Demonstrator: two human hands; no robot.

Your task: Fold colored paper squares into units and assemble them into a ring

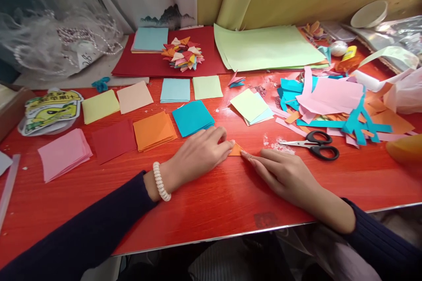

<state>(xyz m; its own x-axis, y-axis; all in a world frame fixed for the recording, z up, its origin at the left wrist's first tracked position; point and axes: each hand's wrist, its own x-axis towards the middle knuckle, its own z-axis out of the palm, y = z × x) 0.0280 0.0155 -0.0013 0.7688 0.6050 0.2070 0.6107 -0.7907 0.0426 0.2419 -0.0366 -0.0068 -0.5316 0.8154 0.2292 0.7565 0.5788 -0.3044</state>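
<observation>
A small folded piece of orange paper (235,149) lies on the red table between my hands. My left hand (201,153), with a coiled white band at the wrist, has its fingers curled and closed on the paper's left end. At the right corner, the index finger and thumb of my right hand (285,173) come together on the paper, its other fingers folded under. Just beyond my left hand is a stack of teal paper squares (193,117), with orange squares (154,131) to its left. Black-handled scissors (316,144) rest half open beyond my right hand.
Red (114,141), pink (65,154) and pale paper squares (252,105) lie around. A multicoloured folded-paper ring (183,54) sits on red sheets (132,63) at the back. Paper scraps (332,96) pile up at the right. The table's front edge (231,237) runs close below my hands.
</observation>
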